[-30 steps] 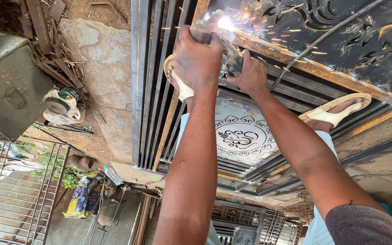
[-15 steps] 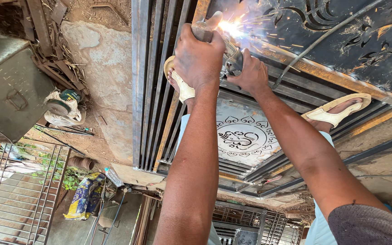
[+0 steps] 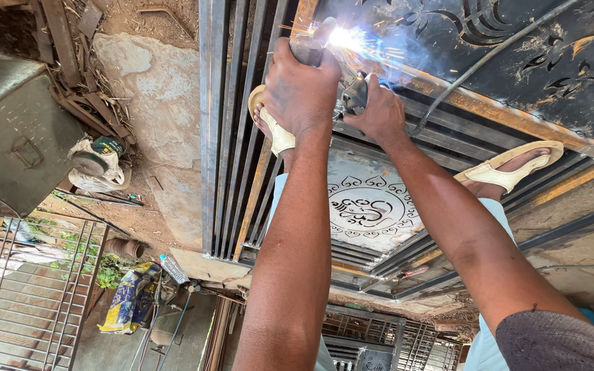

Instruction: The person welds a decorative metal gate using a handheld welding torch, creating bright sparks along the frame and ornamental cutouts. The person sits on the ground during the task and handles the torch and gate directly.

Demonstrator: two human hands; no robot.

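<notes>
Head view looks down your two bare arms to a metal gate [image 3: 386,206] lying flat on the ground. Your left hand [image 3: 302,89] is clenched around the handle of a grinder [image 3: 342,96], knuckles up, and your right hand [image 3: 381,110] is closed on the tool's body just beside it, so both hands are clamped on the same tool and almost touching. The tool's far end meets a rusty bar [image 3: 489,113] of the gate, where a bright white glare and a spray of sparks [image 3: 345,38] hide the contact point; you cannot tell the exact tip. A cable [image 3: 489,58] runs from near the hands across the dark cut-out panel [image 3: 517,41]. Your feet in pale sandals stand on the gate: left sandal [image 3: 273,130] under your left wrist, right sandal [image 3: 510,168] well apart to the right. A green metal box [image 3: 15,130] sits on the dirt at left, with a second grinder [image 3: 97,161] beside it.
</notes>
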